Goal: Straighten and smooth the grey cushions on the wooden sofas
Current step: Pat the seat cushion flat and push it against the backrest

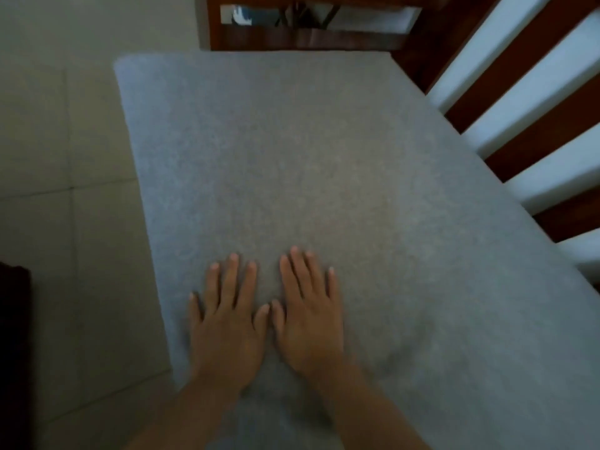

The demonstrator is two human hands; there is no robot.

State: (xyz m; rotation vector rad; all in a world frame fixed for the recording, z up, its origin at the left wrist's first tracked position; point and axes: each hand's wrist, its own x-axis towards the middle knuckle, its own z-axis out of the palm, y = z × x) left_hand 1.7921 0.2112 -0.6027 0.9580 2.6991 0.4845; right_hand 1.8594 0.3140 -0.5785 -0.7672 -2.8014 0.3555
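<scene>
Under both hands: grey cushion [324, 177], plain, no label or writing visible. Left hand [227, 326] and right hand [308, 319] lie flat, fingers spread, thumbs nearly touching.

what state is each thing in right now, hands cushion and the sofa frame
left hand: flat, palm down on the cushion, fingers spread
right hand: flat, palm down beside the left hand, thumbs nearly touching
grey cushion: lying flat on the seat, surface looks smooth, no clear wrinkles
wooden sofa back: slatted, bare, no cushion against it in view
floor tiles: pale, bare where visible
</scene>
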